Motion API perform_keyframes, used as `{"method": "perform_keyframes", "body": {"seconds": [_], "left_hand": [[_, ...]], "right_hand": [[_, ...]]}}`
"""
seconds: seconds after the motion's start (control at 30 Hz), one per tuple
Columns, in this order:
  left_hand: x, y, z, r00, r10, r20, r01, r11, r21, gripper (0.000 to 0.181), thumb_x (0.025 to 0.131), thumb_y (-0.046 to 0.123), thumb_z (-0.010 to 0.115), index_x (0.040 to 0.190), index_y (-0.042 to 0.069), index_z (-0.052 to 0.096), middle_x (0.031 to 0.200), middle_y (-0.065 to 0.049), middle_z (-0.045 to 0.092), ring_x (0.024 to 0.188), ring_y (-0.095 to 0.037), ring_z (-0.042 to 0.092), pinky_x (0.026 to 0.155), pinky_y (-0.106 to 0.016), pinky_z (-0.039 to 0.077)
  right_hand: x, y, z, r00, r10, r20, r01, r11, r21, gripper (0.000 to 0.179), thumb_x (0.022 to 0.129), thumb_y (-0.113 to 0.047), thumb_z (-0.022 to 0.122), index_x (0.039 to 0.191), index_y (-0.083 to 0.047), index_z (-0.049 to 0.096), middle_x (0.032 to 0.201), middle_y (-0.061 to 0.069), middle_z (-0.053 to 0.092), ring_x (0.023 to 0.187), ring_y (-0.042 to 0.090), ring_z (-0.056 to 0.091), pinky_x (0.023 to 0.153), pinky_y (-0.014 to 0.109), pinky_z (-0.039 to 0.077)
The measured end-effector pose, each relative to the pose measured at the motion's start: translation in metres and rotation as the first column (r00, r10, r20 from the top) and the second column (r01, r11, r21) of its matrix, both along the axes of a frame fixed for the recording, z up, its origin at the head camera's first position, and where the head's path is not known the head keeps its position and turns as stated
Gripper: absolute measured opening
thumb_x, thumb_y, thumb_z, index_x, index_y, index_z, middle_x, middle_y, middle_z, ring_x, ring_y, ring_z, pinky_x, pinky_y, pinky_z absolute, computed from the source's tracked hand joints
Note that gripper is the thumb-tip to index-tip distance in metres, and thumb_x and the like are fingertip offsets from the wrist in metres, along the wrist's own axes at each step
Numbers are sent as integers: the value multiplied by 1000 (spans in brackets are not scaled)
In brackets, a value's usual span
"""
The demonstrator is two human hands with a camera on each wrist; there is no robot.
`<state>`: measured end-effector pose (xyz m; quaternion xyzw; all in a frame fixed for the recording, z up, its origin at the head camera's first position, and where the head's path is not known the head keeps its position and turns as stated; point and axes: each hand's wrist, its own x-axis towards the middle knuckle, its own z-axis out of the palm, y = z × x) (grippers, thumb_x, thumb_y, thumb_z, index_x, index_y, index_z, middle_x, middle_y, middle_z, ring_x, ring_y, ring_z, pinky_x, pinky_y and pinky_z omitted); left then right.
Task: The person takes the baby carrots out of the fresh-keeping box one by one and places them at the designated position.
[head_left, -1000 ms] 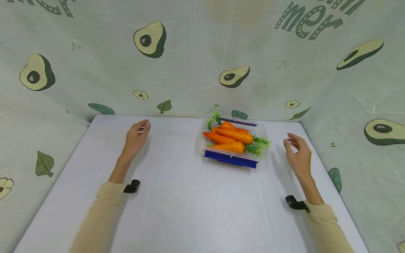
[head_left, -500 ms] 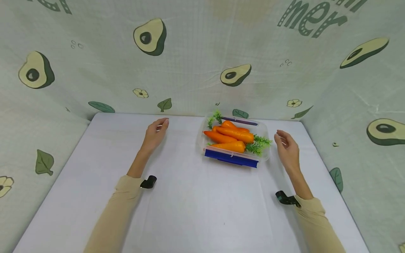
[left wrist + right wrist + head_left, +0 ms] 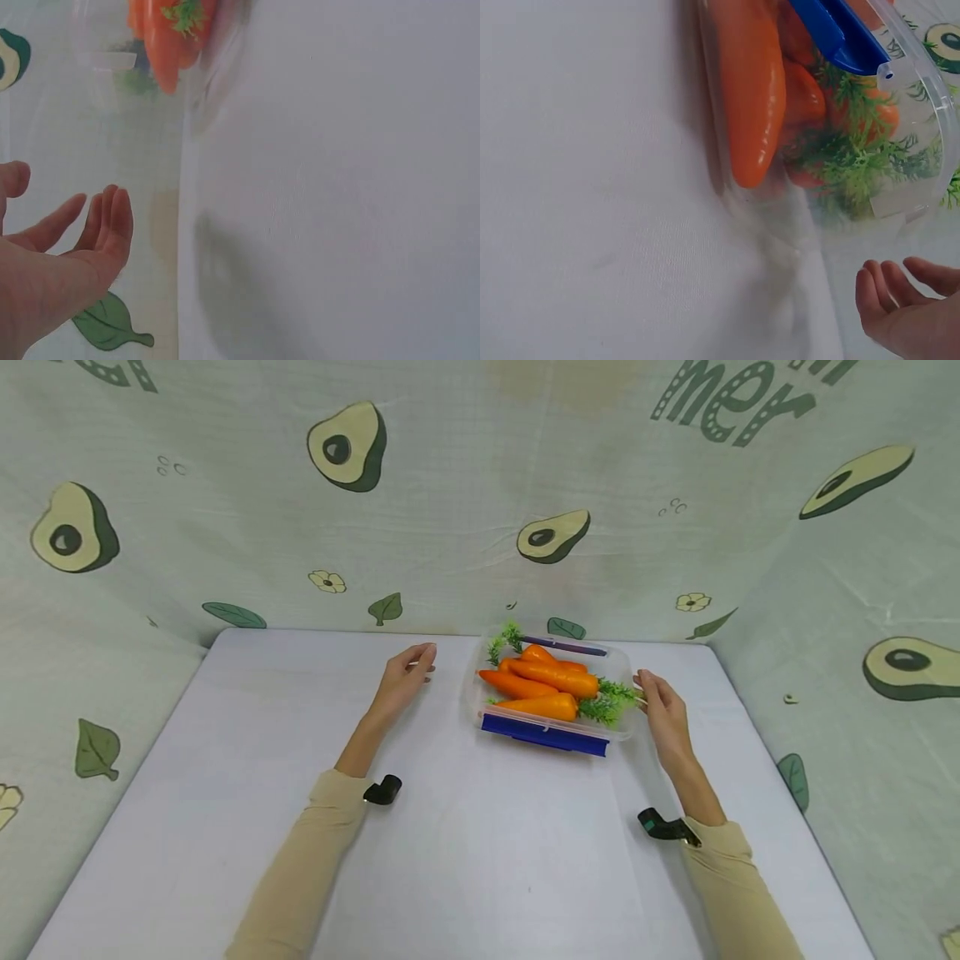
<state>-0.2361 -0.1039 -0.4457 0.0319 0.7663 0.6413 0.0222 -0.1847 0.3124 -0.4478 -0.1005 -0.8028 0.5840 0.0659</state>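
A clear plastic food container (image 3: 621, 670) with blue clip flaps stands at the back of the table, right of the middle. Several orange carrots (image 3: 551, 677) with green leafy tops (image 3: 603, 706) lie in it. My right hand (image 3: 666, 714) is right beside the container's right end, fingers loosely bent and close to the wall. Left of the container, a short gap away, my left hand (image 3: 401, 681) hovers with relaxed fingers and holds nothing. In the left wrist view the carrots (image 3: 169, 45) show beyond the fingers. The right wrist view has the container's wall (image 3: 922, 82) just above the fingertips.
A white table (image 3: 465, 835) stretches out in front of both arms. Behind it and on both sides hangs a pale cloth (image 3: 450, 510) printed with avocados and leaves. A black wrist camera (image 3: 384, 790) is strapped at each sleeve.
Both hands have come inward toward the container, the left one moving right across the table and the right one moving left to the container's end. The container and carrots stay put.
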Motion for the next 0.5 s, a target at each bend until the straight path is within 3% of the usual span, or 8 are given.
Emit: {"method": "perform_keyframes", "body": {"seconds": [0.17, 0.33, 0.5], "left_hand": [[0, 18, -1, 1000, -24, 21, 24, 1000, 2, 57, 106, 41, 57, 147, 1, 55, 136, -20, 60, 120, -33, 62, 98, -38, 54], [-1, 33, -1, 997, -44, 58, 44, 999, -3, 57, 105, 44, 59, 146, 5, 56, 137, -15, 61, 117, -30, 64, 97, -37, 55], [-2, 43, -2, 993, -74, 90, 77, 997, -25, 60, 102, 45, 64, 149, 10, 55, 137, -13, 61, 115, -32, 64, 97, -39, 55]], "right_hand": [[-2, -1, 0, 999, 32, 43, -26, 991, -132, 73, 107, -54, 46, 157, -1, 39, 151, 15, 47, 116, 6, 51, 100, 18, 44], [-3, -4, -1, 999, 37, 23, -28, 946, -322, 68, 107, -42, 55, 153, 5, 41, 129, 1, 55, 103, 4, 53, 86, 13, 46], [-2, -4, 0, 999, 36, 31, -24, 946, -325, 66, 106, -40, 58, 155, 1, 41, 141, 5, 51, 107, 6, 53, 86, 12, 48]]}}
